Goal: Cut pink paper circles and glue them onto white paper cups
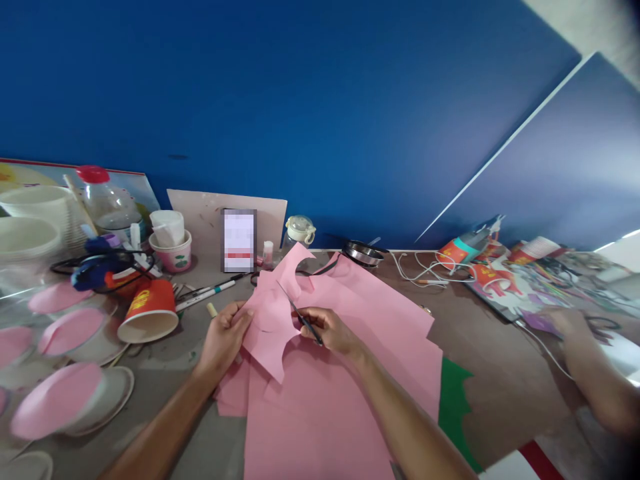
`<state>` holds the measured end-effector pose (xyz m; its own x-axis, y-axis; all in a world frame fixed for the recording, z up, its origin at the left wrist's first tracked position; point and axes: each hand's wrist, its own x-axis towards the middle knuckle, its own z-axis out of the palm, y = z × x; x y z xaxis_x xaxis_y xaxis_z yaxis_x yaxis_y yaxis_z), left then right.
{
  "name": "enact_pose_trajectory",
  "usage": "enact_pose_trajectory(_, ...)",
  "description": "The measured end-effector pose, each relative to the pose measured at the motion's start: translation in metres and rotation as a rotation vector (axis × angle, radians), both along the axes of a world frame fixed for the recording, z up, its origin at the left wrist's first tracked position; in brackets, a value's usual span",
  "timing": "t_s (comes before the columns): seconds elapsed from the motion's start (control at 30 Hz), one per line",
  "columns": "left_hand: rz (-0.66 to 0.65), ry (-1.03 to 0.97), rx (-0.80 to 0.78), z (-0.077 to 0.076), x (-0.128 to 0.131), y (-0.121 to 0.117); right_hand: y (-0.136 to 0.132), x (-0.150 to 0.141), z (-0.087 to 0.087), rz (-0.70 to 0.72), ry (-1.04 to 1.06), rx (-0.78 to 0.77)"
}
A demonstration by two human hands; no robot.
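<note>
A piece of pink paper (270, 337) with curved cut-outs along its edges is pinched by my left hand (227, 337) at its left side. A curved drawn line shows on it. My right hand (327, 328) grips a pair of scissors (311, 327), dark at the handles, with the blades pointing up and left across the paper. Whether the blades are parted is hard to make out. Larger sheets of pink paper (320, 413) lie spread on the table beneath both hands. A green paper piece (455, 407) sticks out from under their right edge.
Paper cups with pink tops (75, 330) crowd the left, beside a tipped red paper cup (150, 313). A phone (239, 241) stands against a board, near a lidded jar (300, 230). Another person's arm (595, 367), white cables (425, 270) and more cups are at right.
</note>
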<state>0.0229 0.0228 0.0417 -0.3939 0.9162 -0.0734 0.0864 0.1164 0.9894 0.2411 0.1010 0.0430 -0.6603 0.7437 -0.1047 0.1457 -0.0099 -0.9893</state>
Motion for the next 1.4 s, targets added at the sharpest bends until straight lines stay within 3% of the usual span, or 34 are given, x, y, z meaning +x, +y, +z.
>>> enact_pose_trajectory(0.3, -0.002, 0.005, -0.045, 0.0038, 0.0014, -0.0006, 0.0005, -0.0006, -0.0024, 0.005, -0.002, 0.02)
enact_pose_trajectory(0.5, 0.017, -0.028, 0.021, 0.0001, 0.0, 0.0012, 0.001, -0.0014, -0.0028, 0.004, -0.007, 0.02)
enact_pose_trajectory(0.77, 0.004, -0.062, -0.06, 0.0041, 0.0022, -0.0019, -0.0002, -0.001, -0.0013, -0.005, -0.013, 0.01)
enact_pose_trajectory(1.07, 0.02, -0.003, 0.044, 0.0, -0.0007, 0.0007, 0.0006, -0.0006, -0.0012, -0.008, -0.013, 0.031)
enact_pose_trajectory(1.23, 0.0, -0.038, -0.034, 0.0003, 0.0006, 0.0001, 0.0016, 0.0005, -0.0026, 0.005, -0.031, 0.026)
enact_pose_trajectory(1.4, 0.039, -0.045, 0.046, -0.0026, -0.0016, 0.0024, 0.0026, 0.001, -0.0042, 0.019, -0.04, 0.045)
